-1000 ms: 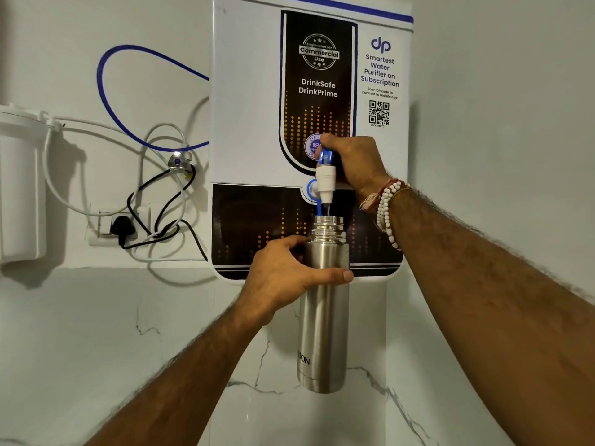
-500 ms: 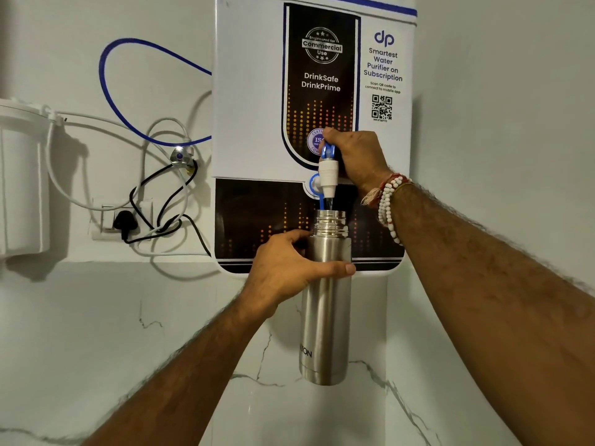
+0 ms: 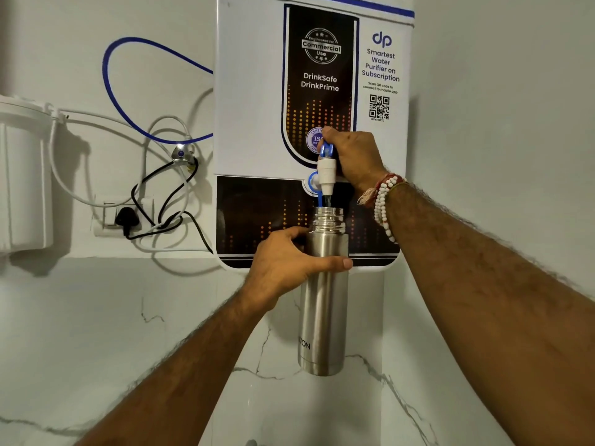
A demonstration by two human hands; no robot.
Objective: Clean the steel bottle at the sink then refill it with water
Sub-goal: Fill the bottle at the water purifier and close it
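Note:
A tall steel bottle (image 3: 323,317) without its cap hangs upright under the white and blue tap (image 3: 327,170) of a wall-mounted water purifier (image 3: 254,91). My left hand (image 3: 286,265) grips the bottle just below its threaded neck, thumb across the front. My right hand (image 3: 354,157) holds the tap's blue lever from behind and above. A thin stream of water runs from the spout into the bottle's open mouth (image 3: 328,209).
Left of the purifier a blue tube (image 3: 128,46), white hoses and a black cable with its plug (image 3: 127,218) in a wall socket hang on the wall. A white filter housing (image 3: 22,178) is at the far left. Marble-patterned wall lies below.
The bottle and both hands keep their hold under the tap; only the view has shifted slightly, so everything sits a little lower right in frame.

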